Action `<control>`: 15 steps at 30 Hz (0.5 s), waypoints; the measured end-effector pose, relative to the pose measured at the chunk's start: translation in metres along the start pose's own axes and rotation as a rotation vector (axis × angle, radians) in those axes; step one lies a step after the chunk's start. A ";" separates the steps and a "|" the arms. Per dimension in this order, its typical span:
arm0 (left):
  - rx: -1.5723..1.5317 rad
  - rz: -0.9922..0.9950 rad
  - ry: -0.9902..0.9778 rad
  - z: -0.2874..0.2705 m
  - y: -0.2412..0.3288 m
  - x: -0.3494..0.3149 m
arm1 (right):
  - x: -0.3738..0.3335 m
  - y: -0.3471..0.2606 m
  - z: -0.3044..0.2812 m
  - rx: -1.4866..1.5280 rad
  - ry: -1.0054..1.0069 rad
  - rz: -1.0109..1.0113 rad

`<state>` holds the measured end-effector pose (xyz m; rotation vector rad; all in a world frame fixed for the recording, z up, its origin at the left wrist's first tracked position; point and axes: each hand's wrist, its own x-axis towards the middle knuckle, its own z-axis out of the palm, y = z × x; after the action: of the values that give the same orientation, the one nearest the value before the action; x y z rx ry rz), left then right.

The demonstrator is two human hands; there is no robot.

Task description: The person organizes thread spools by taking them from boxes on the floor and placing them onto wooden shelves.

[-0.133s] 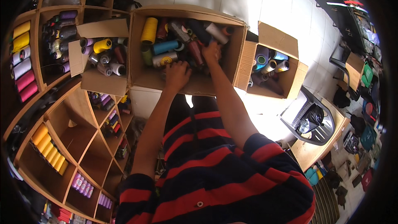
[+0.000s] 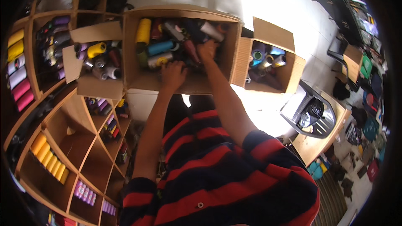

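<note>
Both my arms reach forward into the big open brown cardboard box [image 2: 138, 50] in front of me, which is full of thread cones lying jumbled. My left hand [image 2: 173, 75] rests knuckles-up on the pile near the box's front wall, fingers curled down among the spools just beside a pale grey cone with a yellow end [image 2: 158, 60]; I cannot tell whether it grips anything. My right hand [image 2: 207, 50] is deeper in, fingers bent around a dark red cone [image 2: 190, 50], though how firmly it clasps it is hidden. A teal cone [image 2: 160, 47] lies just left of that, and a tall yellow cone [image 2: 143, 31] stands in the far left corner. A smaller open cardboard box [image 2: 98, 87] of spools sits to the left, another [image 2: 272, 33] to the right, and wooden shelves [image 2: 71, 142] with yellow cones run along my left
</note>
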<state>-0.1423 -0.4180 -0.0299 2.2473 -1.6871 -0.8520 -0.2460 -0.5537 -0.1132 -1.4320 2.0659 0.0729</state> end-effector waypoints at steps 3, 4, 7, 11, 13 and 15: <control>-0.032 -0.009 -0.024 -0.006 -0.004 -0.002 | -0.009 -0.003 0.000 0.022 0.022 0.047; -0.033 -0.010 -0.031 -0.007 -0.002 -0.003 | -0.014 -0.006 -0.006 0.044 0.007 0.070; -0.150 -0.019 -0.072 -0.006 0.006 0.003 | -0.005 0.019 -0.006 0.250 0.026 0.029; -0.444 -0.011 0.136 -0.016 -0.001 0.009 | -0.056 -0.008 -0.062 0.408 -0.075 -0.014; -0.407 0.071 0.278 -0.032 0.015 0.014 | -0.077 -0.005 -0.096 0.536 -0.241 -0.080; -0.218 0.137 0.310 -0.057 0.046 0.018 | -0.083 0.009 -0.102 0.597 -0.271 -0.175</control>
<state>-0.1445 -0.4597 0.0329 1.9743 -1.5065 -0.5881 -0.2815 -0.5196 0.0084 -1.1432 1.5525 -0.3710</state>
